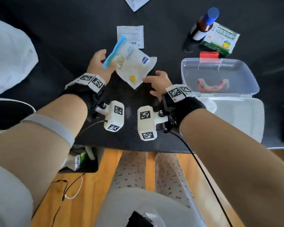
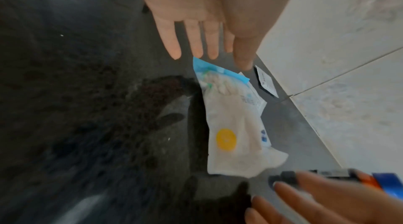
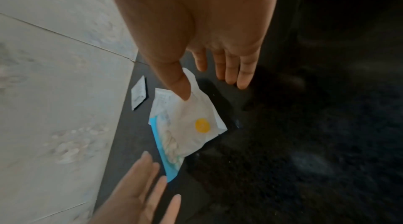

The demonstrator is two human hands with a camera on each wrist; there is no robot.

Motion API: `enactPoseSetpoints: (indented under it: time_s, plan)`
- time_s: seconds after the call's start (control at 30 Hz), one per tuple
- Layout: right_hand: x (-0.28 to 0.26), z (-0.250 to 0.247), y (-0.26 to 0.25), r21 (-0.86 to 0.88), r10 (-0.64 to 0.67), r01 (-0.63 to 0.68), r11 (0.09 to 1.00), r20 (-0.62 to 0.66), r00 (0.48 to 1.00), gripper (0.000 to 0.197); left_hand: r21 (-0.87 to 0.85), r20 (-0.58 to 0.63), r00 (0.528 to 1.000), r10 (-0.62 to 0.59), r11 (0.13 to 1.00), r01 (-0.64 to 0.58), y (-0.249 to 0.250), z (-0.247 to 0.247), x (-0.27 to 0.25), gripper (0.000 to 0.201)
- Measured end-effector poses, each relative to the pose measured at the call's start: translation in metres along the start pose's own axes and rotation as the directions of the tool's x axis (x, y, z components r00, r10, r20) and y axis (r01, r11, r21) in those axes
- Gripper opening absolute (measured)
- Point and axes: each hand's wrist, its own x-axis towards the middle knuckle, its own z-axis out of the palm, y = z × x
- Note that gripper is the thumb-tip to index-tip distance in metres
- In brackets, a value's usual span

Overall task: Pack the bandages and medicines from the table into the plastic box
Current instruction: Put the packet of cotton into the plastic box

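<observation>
A white bandage bag [image 1: 134,66] with a blue top strip and a yellow dot is between my hands over the black table [image 1: 56,38]. My left hand [image 1: 97,63] is at its blue end, fingers [image 2: 196,41] straight and not gripping the bag [image 2: 231,119]. My right hand [image 1: 156,81] is at the other corner, fingers [image 3: 220,65] straight, thumb overlapping the bag's [image 3: 187,124] edge. I cannot tell whether the bag lies flat or is tilted up. The clear plastic box [image 1: 187,76] stands open on the right, its lid [image 1: 233,115] folded toward me.
A white sachet [image 1: 129,36] lies just behind the bag and another sachet [image 1: 136,2] at the far edge. A brown bottle with a blue cap [image 1: 203,25] and a green-white medicine carton [image 1: 220,40] stand behind the box. White cloth [image 1: 7,54] covers the left.
</observation>
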Motion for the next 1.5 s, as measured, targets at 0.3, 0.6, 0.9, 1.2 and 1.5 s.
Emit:
enactPoseSetpoints:
  time_s: [0.3, 0.6, 0.9, 1.2, 1.5]
  plan:
    - [0.006, 0.014, -0.007, 0.066, -0.018, 0.015, 0.998, 0.039, 0.999, 0.037, 0.013, 0.334, 0.94, -0.068, 0.998, 0.068, 0.016, -0.005, 0.012, 0.041]
    - [-0.049, -0.041, -0.026, -0.071, -0.347, 0.358, 0.931, 0.136, 0.928, 0.043, -0.471, 0.402, 0.915, -0.042, 0.847, 0.246, 0.016, -0.009, -0.051, 0.028]
    - [-0.101, -0.141, -0.002, 0.002, -0.503, 0.503, 0.864, 0.036, 0.864, 0.03, -0.346, 0.541, 0.839, -0.055, 0.895, 0.282, 0.039, 0.076, -0.129, 0.043]
    - [-0.12, -0.22, 0.069, -0.132, -0.503, 0.497, 0.858, -0.016, 0.864, 0.026, -0.281, 0.448, 0.874, -0.187, 0.899, 0.336, 0.049, 0.14, -0.175, 0.022]
    - [-0.112, -0.224, 0.108, -0.342, -0.517, 0.492, 0.801, 0.022, 0.856, 0.028, -0.373, 0.41, 0.895, -0.178, 0.862, 0.342, 0.045, 0.141, -0.178, 0.021]
